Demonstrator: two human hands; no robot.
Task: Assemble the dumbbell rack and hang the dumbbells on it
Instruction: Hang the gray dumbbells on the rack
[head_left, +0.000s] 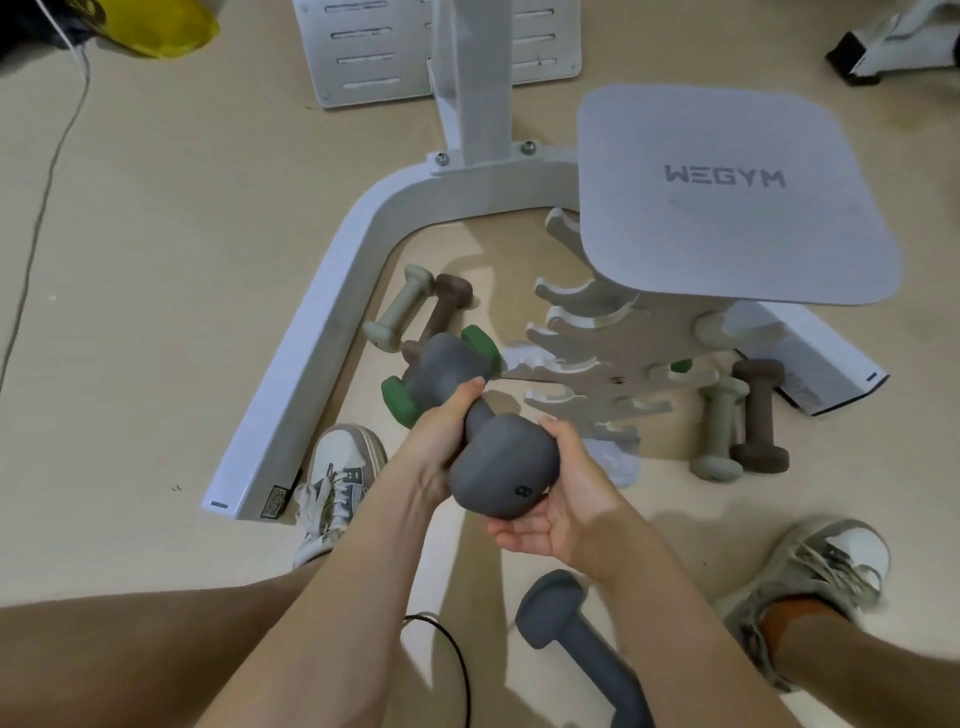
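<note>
Here, holding a grey dumbbell (483, 436) in both hands above the floor (130, 312), just near of the dumbbell rack (608, 358). Wrapping the left hand (441, 441) fully around the handle, fingers curled tight. Cupping the near head, marked 8, in the right hand (561, 499), fingers half curled beneath it. Lying on the floor just beyond: a green dumbbell (400, 395), partly hidden behind the held one, with beige and brown ones farther left. Resting near, between the shoes: a second grey dumbbell (576, 639). Standing right of the rack: another beige dumbbell (719, 426) and brown dumbbell (761, 415).
</note>
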